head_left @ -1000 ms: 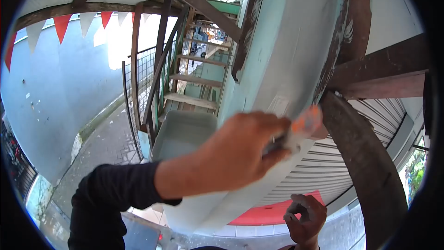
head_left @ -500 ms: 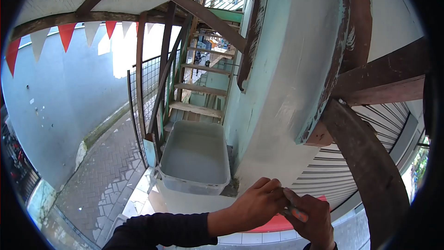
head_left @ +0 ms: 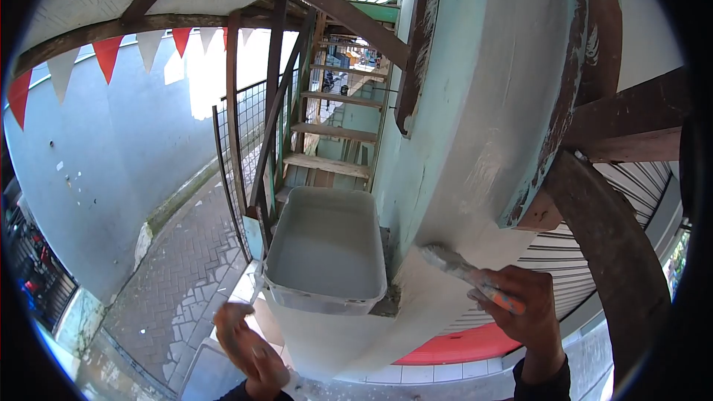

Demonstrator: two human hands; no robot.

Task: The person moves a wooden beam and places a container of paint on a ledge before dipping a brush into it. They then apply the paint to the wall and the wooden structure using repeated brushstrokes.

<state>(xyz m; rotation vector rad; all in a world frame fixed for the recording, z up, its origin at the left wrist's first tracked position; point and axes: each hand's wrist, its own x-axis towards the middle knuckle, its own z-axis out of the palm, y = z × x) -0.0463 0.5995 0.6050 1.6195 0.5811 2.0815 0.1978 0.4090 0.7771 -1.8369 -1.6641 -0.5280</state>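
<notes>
My right hand (head_left: 529, 304) is wrapped around the orange-marked handle of a brush (head_left: 473, 275), its head up and left of my fingers, by the pale wall (head_left: 486, 171); I cannot tell whether they touch. My left hand (head_left: 249, 349) is loosely curled, fingers apart, below the grey-filled tub (head_left: 319, 298).

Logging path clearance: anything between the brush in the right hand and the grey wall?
Nothing visible: the right hand has the brush tip right at the grey wall. The left hand is well aside.
</notes>
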